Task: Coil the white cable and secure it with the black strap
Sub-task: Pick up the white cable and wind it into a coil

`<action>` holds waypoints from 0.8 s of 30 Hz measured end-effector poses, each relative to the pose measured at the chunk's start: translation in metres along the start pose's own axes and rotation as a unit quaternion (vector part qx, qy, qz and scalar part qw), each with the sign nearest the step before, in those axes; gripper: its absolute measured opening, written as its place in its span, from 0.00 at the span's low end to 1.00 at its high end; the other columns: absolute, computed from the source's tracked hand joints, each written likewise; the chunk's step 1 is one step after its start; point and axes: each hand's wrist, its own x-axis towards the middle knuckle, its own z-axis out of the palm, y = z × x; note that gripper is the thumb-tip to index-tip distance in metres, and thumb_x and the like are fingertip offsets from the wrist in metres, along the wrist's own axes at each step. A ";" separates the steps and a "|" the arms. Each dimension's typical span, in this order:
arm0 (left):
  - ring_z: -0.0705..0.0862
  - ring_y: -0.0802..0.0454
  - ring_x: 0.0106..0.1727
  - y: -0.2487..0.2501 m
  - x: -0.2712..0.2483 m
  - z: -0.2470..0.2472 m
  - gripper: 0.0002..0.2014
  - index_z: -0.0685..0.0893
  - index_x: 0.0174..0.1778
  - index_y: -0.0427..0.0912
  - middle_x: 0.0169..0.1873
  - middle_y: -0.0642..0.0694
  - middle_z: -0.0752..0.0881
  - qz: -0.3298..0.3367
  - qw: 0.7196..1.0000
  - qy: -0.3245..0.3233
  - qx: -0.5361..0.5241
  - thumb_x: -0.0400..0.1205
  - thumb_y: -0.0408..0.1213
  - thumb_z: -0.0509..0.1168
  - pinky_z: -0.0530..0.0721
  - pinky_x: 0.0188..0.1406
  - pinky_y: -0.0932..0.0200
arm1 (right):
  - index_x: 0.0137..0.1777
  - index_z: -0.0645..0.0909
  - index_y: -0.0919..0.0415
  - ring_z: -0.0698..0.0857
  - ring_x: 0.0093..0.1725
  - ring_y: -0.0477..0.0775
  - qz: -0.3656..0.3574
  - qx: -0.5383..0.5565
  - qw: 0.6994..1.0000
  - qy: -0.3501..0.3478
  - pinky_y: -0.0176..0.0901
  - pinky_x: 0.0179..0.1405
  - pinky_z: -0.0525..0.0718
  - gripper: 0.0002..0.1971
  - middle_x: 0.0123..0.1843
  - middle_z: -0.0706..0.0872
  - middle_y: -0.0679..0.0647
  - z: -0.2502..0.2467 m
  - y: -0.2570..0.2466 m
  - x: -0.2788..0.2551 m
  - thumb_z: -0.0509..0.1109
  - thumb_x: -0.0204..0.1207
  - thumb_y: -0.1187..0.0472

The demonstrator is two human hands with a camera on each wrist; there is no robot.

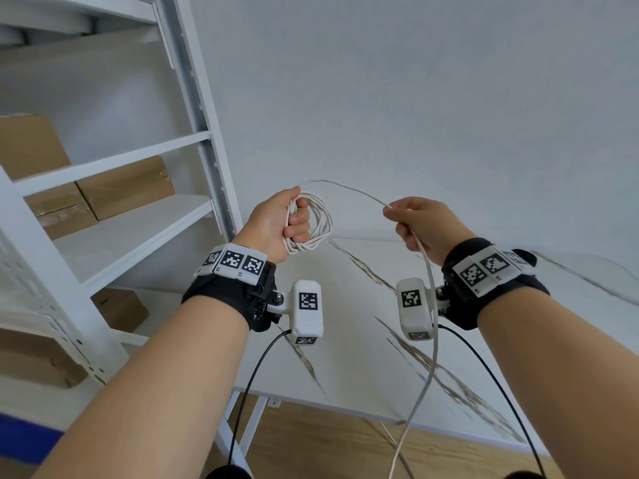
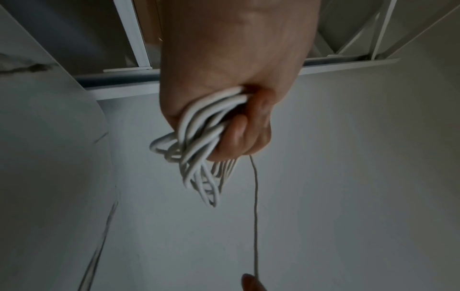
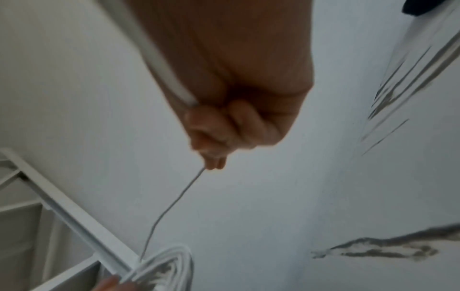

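Observation:
My left hand (image 1: 290, 223) is raised above the table and grips a bundle of several loops of the white cable (image 1: 316, 224); the left wrist view shows the loops (image 2: 199, 137) squeezed between palm and curled fingers. From the top of the coil one strand (image 1: 345, 188) arcs right to my right hand (image 1: 411, 223), which pinches it and lets the rest (image 1: 427, 340) hang past the wrist and below the table edge. The right wrist view shows that strand (image 3: 171, 206) running to the coil (image 3: 171, 263). No black strap is visible.
A white marble-patterned table (image 1: 501, 357) lies below both hands, against a white wall. A white metal shelving unit (image 1: 138, 216) with cardboard boxes (image 1: 124, 186) stands at the left. Black camera leads (image 1: 249, 392) hang from both wrists over a wooden floor.

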 end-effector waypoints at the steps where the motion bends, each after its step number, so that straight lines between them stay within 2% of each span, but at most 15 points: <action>1: 0.60 0.57 0.10 0.000 -0.002 0.002 0.18 0.71 0.33 0.42 0.13 0.51 0.65 -0.005 1.000 -0.023 -0.009 0.89 0.44 0.52 0.59 0.13 0.66 | 0.48 0.85 0.62 0.70 0.17 0.47 0.000 -0.012 0.999 0.038 0.33 0.16 0.68 0.05 0.26 0.78 0.55 0.001 0.002 0.001 0.75 0.75 0.61; 3: 0.61 0.58 0.09 0.001 -0.006 0.009 0.18 0.71 0.34 0.42 0.13 0.52 0.65 -0.007 0.997 -0.065 -0.029 0.89 0.44 0.51 0.60 0.13 0.66 | 0.47 0.87 0.64 0.71 0.17 0.47 -0.004 -0.080 0.993 0.086 0.33 0.16 0.69 0.05 0.24 0.80 0.55 0.004 0.004 0.001 0.75 0.75 0.63; 5: 0.61 0.58 0.09 0.002 -0.010 0.017 0.18 0.71 0.34 0.42 0.13 0.52 0.65 -0.005 0.994 -0.097 -0.050 0.89 0.45 0.50 0.61 0.13 0.66 | 0.46 0.88 0.65 0.74 0.17 0.48 -0.018 -0.173 0.980 0.097 0.32 0.16 0.71 0.05 0.23 0.81 0.54 0.009 0.007 0.000 0.74 0.74 0.63; 9: 0.62 0.59 0.10 0.005 -0.011 0.030 0.18 0.71 0.33 0.43 0.14 0.52 0.66 0.012 0.990 -0.104 -0.093 0.89 0.44 0.51 0.63 0.12 0.67 | 0.44 0.90 0.61 0.75 0.14 0.43 -0.040 -0.280 0.959 0.029 0.32 0.21 0.75 0.06 0.22 0.84 0.51 0.028 0.010 -0.008 0.73 0.75 0.60; 13: 0.62 0.57 0.11 0.007 -0.005 0.035 0.18 0.69 0.33 0.44 0.16 0.52 0.67 0.046 0.991 -0.041 -0.115 0.89 0.44 0.51 0.64 0.14 0.67 | 0.47 0.89 0.55 0.74 0.13 0.44 -0.061 -0.302 0.947 -0.086 0.30 0.20 0.76 0.04 0.23 0.85 0.51 0.047 0.003 -0.020 0.75 0.74 0.59; 15: 0.63 0.55 0.12 0.006 -0.004 0.034 0.17 0.69 0.33 0.44 0.17 0.50 0.69 0.069 0.992 0.002 -0.104 0.89 0.44 0.53 0.65 0.15 0.67 | 0.48 0.87 0.53 0.77 0.16 0.46 -0.062 -0.335 0.926 -0.163 0.33 0.22 0.78 0.05 0.24 0.86 0.52 0.054 -0.003 -0.028 0.74 0.73 0.61; 17: 0.65 0.54 0.13 0.005 -0.004 0.032 0.16 0.69 0.34 0.44 0.17 0.49 0.73 0.096 0.992 0.048 -0.074 0.88 0.43 0.55 0.66 0.17 0.65 | 0.47 0.84 0.57 0.79 0.18 0.47 -0.064 -0.359 0.905 -0.218 0.34 0.22 0.77 0.04 0.26 0.87 0.53 0.061 -0.006 -0.035 0.74 0.73 0.61; 20: 0.68 0.52 0.13 0.003 -0.005 0.029 0.16 0.69 0.34 0.43 0.18 0.47 0.77 0.131 0.983 0.124 -0.013 0.88 0.43 0.56 0.66 0.19 0.65 | 0.43 0.82 0.64 0.81 0.22 0.51 -0.058 -0.369 0.890 -0.262 0.37 0.25 0.79 0.07 0.26 0.87 0.55 0.066 -0.010 -0.040 0.75 0.71 0.61; 24: 0.71 0.53 0.13 0.004 -0.005 0.027 0.18 0.70 0.31 0.42 0.16 0.48 0.78 0.154 0.968 0.185 0.072 0.87 0.43 0.55 0.68 0.16 0.67 | 0.38 0.82 0.63 0.85 0.28 0.53 -0.026 -0.371 0.866 -0.335 0.41 0.31 0.85 0.09 0.29 0.89 0.56 0.067 -0.016 -0.046 0.78 0.70 0.61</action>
